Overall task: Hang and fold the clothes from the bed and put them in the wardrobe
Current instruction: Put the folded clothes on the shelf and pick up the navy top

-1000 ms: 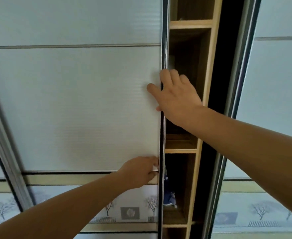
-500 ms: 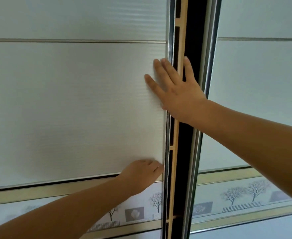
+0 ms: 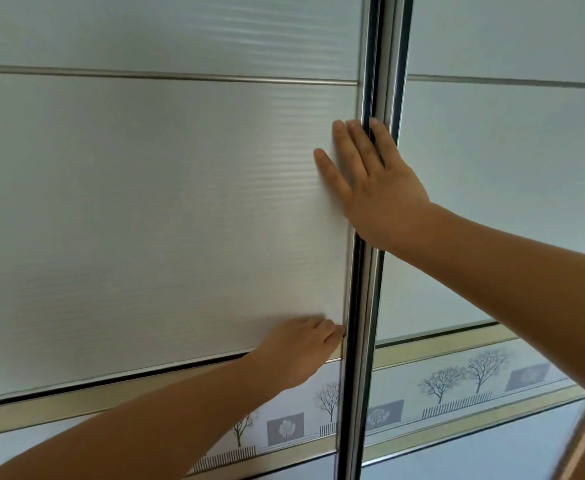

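Both hands lie on the left door (image 3: pixel 152 220) of the wardrobe (image 3: pixel 498 188), right by the seam (image 3: pixel 362 292) that runs from 12 to 6 o'clock. The right hand (image 3: pixel 377 188) is spread flat across the seam, fingers straight. The left hand (image 3: pixel 301 351), at its 7 o'clock, presses the panel and grips nothing. The doors look to have met, so I'd call this the closing step. No clothes are in sight. Next calls only for letting go. There's no writing, just printed trees (image 3: pixel 457 382) at 5 o'clock.
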`<state>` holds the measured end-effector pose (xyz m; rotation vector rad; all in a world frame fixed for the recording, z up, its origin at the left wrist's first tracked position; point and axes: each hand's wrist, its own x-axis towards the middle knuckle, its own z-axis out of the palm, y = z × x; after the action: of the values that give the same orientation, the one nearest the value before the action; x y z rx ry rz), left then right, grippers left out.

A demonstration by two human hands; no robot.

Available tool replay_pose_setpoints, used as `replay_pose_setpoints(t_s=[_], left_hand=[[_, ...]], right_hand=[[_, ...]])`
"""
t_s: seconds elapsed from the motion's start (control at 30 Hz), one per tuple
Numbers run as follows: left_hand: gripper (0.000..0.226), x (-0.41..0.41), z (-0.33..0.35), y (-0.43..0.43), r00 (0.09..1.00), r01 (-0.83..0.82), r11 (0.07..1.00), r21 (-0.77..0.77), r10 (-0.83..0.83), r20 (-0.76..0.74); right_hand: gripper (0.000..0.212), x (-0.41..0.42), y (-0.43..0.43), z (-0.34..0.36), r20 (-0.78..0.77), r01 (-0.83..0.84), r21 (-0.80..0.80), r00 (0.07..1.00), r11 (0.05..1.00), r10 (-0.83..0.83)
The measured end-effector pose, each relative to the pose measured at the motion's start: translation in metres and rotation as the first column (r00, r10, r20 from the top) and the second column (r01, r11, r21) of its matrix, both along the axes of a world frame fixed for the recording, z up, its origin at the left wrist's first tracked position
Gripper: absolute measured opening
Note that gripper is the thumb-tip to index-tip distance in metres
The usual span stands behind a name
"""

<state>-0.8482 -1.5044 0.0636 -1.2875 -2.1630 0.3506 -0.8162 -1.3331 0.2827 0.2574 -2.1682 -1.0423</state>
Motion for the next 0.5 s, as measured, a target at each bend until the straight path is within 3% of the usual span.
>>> replay_pose_setpoints(t_s=[0.27, 0.43, 0.5], left_hand=[[0.059, 0.0, 0.002, 0.005, 0.998, -0.052, 0.999, -0.018, 0.052, 0.041], [0.022, 0.01, 0.017, -0.002, 0.96, -0.153, 0.988, -0.028, 0.155, 0.234], [0.02, 0.013, 0.026, -0.01, 0.913, -0.225, 0.974, 0.024, 0.202, 0.355]], right_hand=[[0.088, 0.004, 0.0, -0.001, -0.009, 0.035, 0.015, 0.999, 0.999, -0.035], [0.083, 0.008, -0.01, -0.005, -0.03, 0.019, -0.048, 0.999, 0.999, -0.02], [0.084, 0.011, -0.018, -0.004, -0.025, -0.009, -0.112, 1.0, 0.994, 0.006]])
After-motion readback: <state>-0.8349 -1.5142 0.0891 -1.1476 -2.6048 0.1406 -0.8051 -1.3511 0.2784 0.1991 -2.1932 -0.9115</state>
